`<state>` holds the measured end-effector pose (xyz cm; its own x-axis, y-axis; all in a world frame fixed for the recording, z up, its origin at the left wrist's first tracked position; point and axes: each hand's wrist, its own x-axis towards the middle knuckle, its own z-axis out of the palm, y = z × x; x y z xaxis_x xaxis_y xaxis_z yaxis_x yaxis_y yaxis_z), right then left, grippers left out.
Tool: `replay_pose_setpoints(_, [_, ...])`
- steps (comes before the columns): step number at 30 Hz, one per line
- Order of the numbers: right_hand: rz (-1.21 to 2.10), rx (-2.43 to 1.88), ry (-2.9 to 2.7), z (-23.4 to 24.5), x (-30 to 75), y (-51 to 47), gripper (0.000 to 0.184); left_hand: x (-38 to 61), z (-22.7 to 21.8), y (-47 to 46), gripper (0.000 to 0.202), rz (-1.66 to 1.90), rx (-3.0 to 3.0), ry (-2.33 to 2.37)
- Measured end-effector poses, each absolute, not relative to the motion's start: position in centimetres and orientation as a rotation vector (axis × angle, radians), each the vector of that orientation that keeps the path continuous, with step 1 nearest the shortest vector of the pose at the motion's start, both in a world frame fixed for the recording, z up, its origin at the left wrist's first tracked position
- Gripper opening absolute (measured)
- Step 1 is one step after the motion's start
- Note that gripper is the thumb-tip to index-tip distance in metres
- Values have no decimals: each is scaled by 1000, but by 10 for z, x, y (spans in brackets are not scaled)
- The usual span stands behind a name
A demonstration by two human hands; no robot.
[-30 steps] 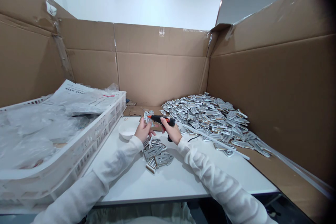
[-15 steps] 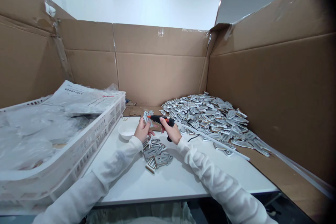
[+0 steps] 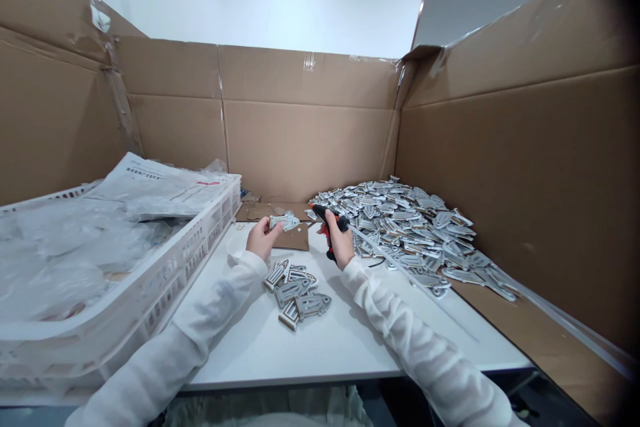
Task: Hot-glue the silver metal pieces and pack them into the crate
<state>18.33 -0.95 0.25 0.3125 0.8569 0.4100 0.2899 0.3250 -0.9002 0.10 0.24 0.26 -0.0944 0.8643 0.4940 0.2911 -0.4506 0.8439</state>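
Note:
My left hand (image 3: 263,238) pinches a small grey-and-white flat cutout piece (image 3: 286,220) by its left end, above a brown cardboard square (image 3: 293,238). In my right hand (image 3: 340,240) is a black and red glue gun (image 3: 331,232), its nozzle pointing up and to the left, apart from the piece. A long translucent glue stick (image 3: 400,270) appears to trail from the gun's back end. Between my forearms a small heap of similar cutout pieces (image 3: 299,293) lies on the white table (image 3: 340,347).
A large pile of grey cutout pieces (image 3: 395,220) covers the back right. To the left stands a white plastic basket (image 3: 200,233) holding plastic bags and a printed packet (image 3: 160,183). Cardboard walls (image 3: 310,133) enclose the back and both sides. A white dish (image 3: 235,252) sits partly behind my left hand.
My right hand has drawn the glue gun away to the right, off the cutout piece. My left hand has moved slightly left and turned the piece more sideways.

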Motion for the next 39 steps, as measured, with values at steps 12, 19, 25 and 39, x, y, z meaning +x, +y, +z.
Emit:
replay_pose_setpoints(12, [540,-1102,-1479,5,167,-33,45,11,7,-10,28,1392,1405,986])
replay_pose_setpoints(19, [448,-1072,-1640,7,167,-35,37,17,0,-10,25,1382,1390,913])
replay_pose_setpoints(25, [443,-1091,-1656,7,169,-34,38,18,2,-12,20,1374,1405,922])
replay_pose_setpoints(39, [461,-1110,-1674,5,170,-33,44,19,2,-13,14,1357,1439,948])
